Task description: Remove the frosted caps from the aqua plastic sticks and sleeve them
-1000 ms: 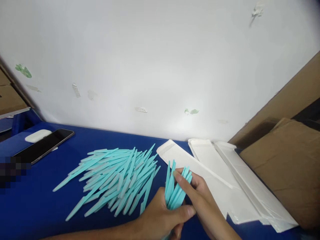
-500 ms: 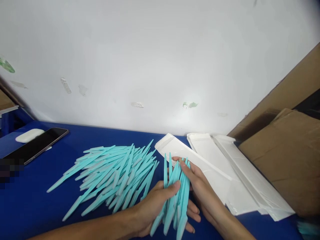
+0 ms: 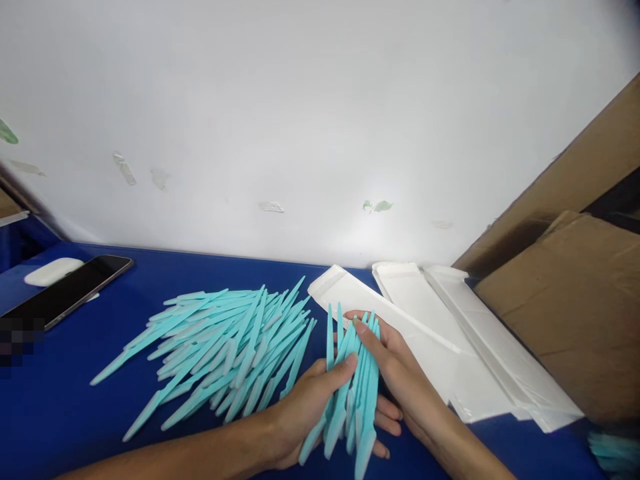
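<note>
A fanned bundle of turquoise eyebrow razors (image 3: 369,393) is held between both hands, capped blade ends toward me and thin handle tips pointing away. My left hand (image 3: 305,407) grips the bundle from the left, its thumb lying across the handles. From the right, my right hand (image 3: 395,360) closes round it, thumb and index finger at the thin tips, the other fingers behind the razors. Left of my hands lies a loose pile of similar razors (image 3: 235,347) on the blue table (image 3: 65,413).
Long white flat packets (image 3: 425,313) lie overlapping at the right. Beyond them stands a brown cardboard box (image 3: 565,313). At the left are a dark phone (image 3: 75,287) and a white rounded case (image 3: 53,271). A white wall (image 3: 300,120) rises behind the table.
The view has shifted slightly. My left thumb has moved a little along the razors; both hands keep hold of the bundle.
</note>
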`<state>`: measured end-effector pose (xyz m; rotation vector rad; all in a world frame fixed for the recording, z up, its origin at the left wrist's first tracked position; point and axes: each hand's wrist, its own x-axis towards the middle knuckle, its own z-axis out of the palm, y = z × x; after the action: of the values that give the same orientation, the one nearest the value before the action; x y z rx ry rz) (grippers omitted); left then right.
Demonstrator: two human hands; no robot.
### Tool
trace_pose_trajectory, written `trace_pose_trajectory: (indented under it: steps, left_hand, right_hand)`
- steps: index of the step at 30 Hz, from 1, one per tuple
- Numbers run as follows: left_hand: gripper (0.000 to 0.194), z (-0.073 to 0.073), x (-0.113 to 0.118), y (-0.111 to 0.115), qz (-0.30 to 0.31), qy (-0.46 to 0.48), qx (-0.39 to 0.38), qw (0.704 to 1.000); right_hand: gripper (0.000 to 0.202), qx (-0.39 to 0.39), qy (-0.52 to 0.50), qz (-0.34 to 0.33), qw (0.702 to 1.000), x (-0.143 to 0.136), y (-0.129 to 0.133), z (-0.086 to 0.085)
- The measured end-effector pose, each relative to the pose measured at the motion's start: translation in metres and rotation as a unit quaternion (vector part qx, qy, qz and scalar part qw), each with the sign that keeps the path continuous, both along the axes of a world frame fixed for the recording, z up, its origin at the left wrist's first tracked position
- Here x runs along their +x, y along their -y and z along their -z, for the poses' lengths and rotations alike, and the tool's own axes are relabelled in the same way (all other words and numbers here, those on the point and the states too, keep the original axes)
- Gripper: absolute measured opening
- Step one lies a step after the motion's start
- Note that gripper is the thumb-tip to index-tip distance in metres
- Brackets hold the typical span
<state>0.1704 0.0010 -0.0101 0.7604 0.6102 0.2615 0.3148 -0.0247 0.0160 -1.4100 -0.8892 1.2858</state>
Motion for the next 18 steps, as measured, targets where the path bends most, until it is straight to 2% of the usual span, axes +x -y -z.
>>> trace_pose_trajectory:
  steps: [7, 13, 18]
  left_hand:
    - [0.072, 0.0032, 0.0012, 0.0014, -0.045, 0.006, -0.007, 0.999]
    - [0.071, 0.0071, 0.0021, 0.0031, -0.054, 0.002, -0.012, 0.998]
    - [0.072, 0.0023, 0.0023, 0.0017, -0.049, -0.008, -0.036, 0.998]
  right_hand:
    - [0.063, -0.008, 0.008, 0.022, 1.0, -0.0044, 0.0013, -0.0047]
    - [0.065, -0.004, 0.018, 0.002, 1.0, -0.0033, 0.0017, -0.0056]
    - [0.071, -0.015, 0.015, 0.005, 1.0, -0.0005, 0.0011, -0.0012]
